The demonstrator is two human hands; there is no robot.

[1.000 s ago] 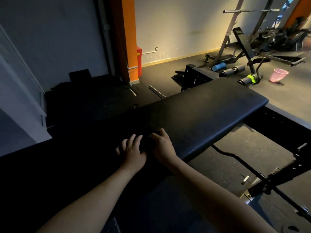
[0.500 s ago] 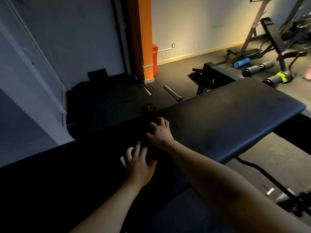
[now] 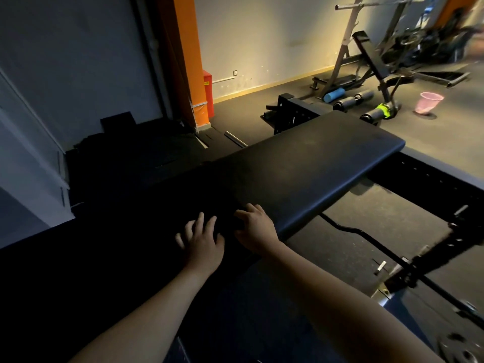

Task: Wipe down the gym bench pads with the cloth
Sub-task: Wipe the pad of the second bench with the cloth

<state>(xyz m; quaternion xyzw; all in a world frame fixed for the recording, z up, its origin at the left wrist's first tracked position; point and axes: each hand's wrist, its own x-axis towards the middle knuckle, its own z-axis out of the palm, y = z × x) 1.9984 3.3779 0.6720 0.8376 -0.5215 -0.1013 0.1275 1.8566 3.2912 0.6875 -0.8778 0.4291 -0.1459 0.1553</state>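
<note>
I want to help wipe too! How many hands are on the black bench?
2. The left hand lies flat, fingers spread, on the shadowed part of the bench pad. The right hand rests beside it, fingers curled, near the pad's front edge. No others show.

Single head-worn wide-angle view, forward and down, close over the bench pad

The left hand lies flat on the black bench pad, fingers spread. Just right of it, the right hand curls, maybe on a dark cloth.
</note>
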